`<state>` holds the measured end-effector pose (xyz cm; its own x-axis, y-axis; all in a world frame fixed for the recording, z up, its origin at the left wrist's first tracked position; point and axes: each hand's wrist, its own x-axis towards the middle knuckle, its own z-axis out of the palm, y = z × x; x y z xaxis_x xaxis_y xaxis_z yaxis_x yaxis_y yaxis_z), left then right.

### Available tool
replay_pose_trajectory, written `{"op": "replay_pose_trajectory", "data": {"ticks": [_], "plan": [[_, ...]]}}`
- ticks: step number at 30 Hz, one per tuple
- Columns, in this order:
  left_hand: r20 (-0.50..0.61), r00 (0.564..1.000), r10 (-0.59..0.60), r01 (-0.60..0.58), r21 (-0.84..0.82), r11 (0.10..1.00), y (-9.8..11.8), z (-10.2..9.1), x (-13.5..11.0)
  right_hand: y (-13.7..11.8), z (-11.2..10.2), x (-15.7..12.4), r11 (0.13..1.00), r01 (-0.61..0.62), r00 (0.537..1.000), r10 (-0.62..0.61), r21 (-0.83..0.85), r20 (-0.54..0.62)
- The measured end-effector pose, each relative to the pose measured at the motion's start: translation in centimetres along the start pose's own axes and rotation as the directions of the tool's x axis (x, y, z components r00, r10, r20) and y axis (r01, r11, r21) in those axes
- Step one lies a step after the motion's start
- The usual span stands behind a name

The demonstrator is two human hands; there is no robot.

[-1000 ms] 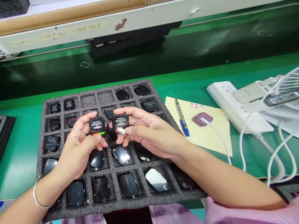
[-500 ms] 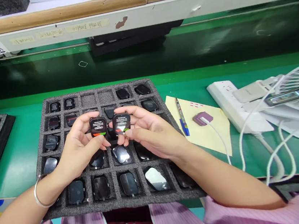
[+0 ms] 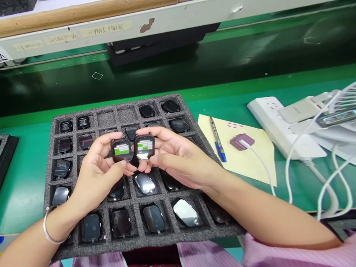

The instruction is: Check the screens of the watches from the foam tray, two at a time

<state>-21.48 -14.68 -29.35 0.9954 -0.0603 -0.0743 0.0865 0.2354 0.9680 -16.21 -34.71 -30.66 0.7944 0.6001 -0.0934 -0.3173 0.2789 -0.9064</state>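
Above the middle of a grey foam tray, my left hand grips a black smartwatch body by its edges. A second smartwatch body is pinched in my right hand, close beside the first. Both screens face me and are lit with green and white blocks; the lettering is too small to read. My thumbs rest by the lower edges of the screens. More watch bodies, such as one dark watch, sit in the tray's compartments. My hands hide part of the middle rows.
At the right, yellow paper bears a pen and a purple charger. Beyond it are a white power strip, cables and a white fan. Another foam tray stands at the left. A shelf edge runs across the back.
Both screens have switched from white text with red and green bars to green and white blocks. The left watch has shifted slightly right, closer to the right one.
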Motion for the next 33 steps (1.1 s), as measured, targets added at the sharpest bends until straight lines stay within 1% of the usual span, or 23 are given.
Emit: {"op": "replay_pose_trajectory", "data": {"ticks": [5,10,13,18,27,33], "plan": [[-0.013,0.999,-0.05,0.05,-0.019,0.999,-0.02,0.13,-0.04,0.09,-0.04,0.14,1.0,-0.01,0.999,0.009,-0.017,-0.035],[0.019,0.997,-0.079,0.079,-0.028,0.996,-0.26,0.18,-0.08,0.19,0.07,0.32,0.997,-0.029,0.994,0.022,-0.066,-0.106],[0.036,0.997,-0.074,0.075,-0.021,0.997,-0.37,0.18,-0.11,0.22,0.1,0.4,0.997,-0.036,0.992,0.027,-0.07,-0.12],[0.04,0.996,-0.077,0.079,-0.038,0.996,-0.27,0.24,-0.09,0.21,0.1,0.34,0.998,-0.031,0.992,0.024,-0.061,-0.127],[-0.013,0.994,-0.109,0.108,-0.054,0.993,-0.17,0.44,0.04,0.15,0.17,0.2,0.998,-0.022,0.995,0.017,-0.055,-0.1],[0.003,0.996,-0.094,0.094,-0.056,0.994,-0.01,0.43,-0.05,0.14,0.22,0.14,0.999,-0.017,0.994,0.012,-0.051,-0.104]]}}
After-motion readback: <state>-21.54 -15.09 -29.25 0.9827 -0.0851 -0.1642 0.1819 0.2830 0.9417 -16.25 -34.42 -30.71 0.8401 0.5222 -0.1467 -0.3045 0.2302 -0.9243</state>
